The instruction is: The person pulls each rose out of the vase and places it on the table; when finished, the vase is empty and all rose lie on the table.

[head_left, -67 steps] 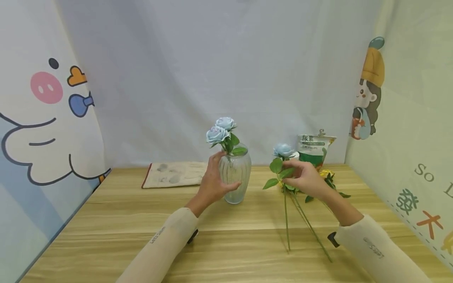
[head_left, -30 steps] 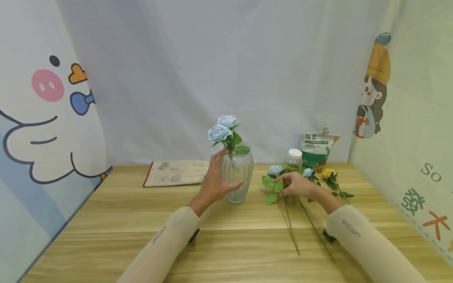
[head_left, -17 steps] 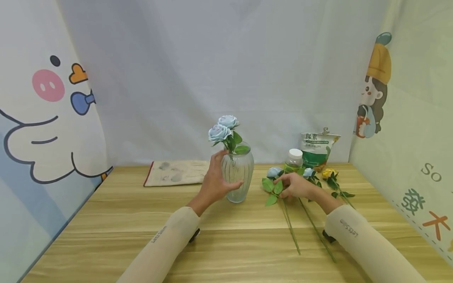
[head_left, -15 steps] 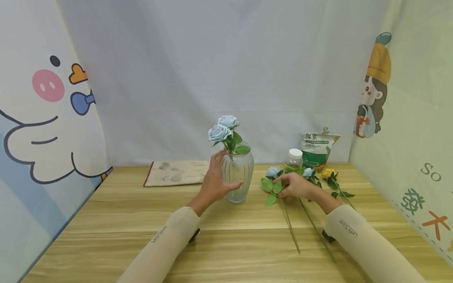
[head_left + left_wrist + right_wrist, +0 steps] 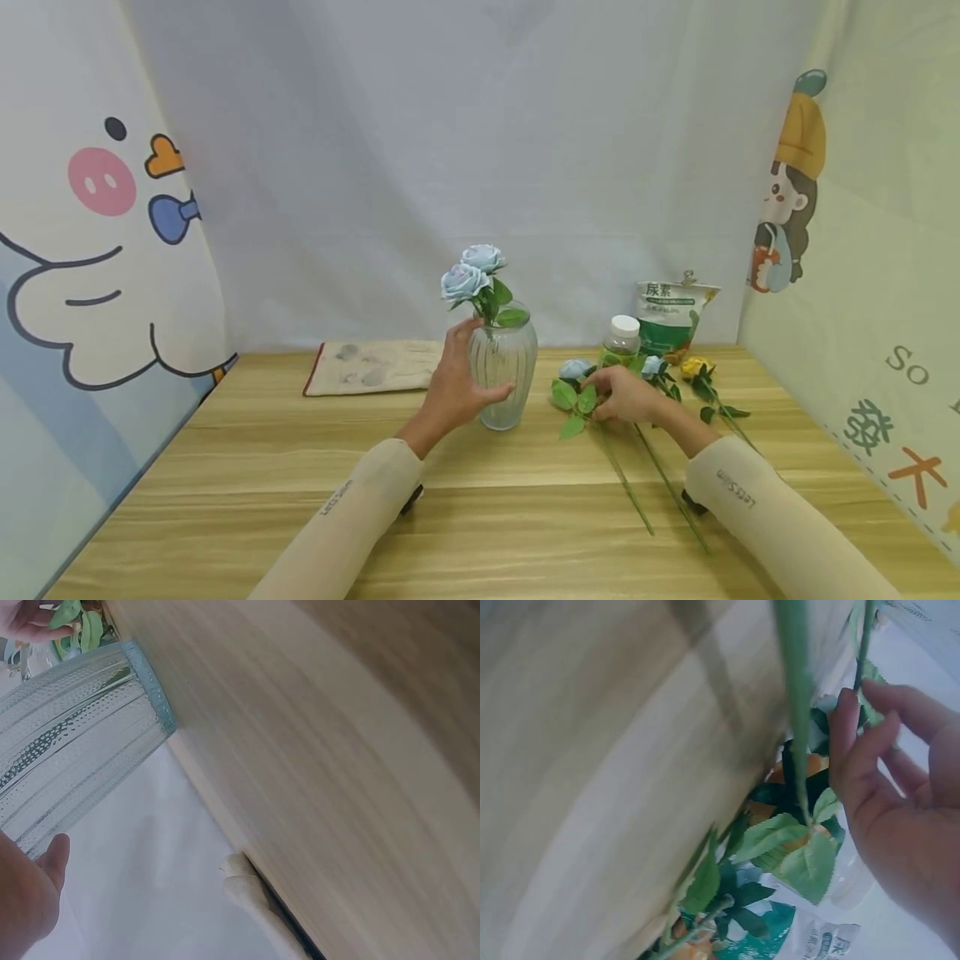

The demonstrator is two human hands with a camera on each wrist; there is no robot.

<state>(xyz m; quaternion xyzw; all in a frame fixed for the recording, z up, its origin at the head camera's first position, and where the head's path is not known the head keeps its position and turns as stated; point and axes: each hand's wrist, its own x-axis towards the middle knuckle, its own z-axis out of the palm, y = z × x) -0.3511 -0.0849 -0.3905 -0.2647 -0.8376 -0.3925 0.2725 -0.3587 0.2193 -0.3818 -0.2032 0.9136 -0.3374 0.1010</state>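
Note:
Two pale blue roses (image 5: 472, 273) stand in a clear ribbed glass vase (image 5: 506, 379) at mid-table in the head view. My left hand (image 5: 456, 383) holds the vase from its left side, fingers near the rim and thumb across the front. To the right, my right hand (image 5: 630, 397) pinches another blue rose (image 5: 576, 369) below its leaves, the stem slanting down toward the near right. The right wrist view shows thumb and fingertips on that green stem (image 5: 866, 645). Beside it lie a further blue rose (image 5: 653, 367) and a yellow rose (image 5: 697, 368).
A white-capped jar (image 5: 624, 330) and a clipped green-and-white bag (image 5: 666, 321) stand behind the flowers. A cream cloth item (image 5: 375, 368) with a dark red edge lies left of the vase. White curtain (image 5: 360, 167) closes off the back.
Since the earliest frame, my right hand has lowered the blue rose toward the table. Lately its bloom has edged left and its stem end has swung right. My left hand stays on the vase.

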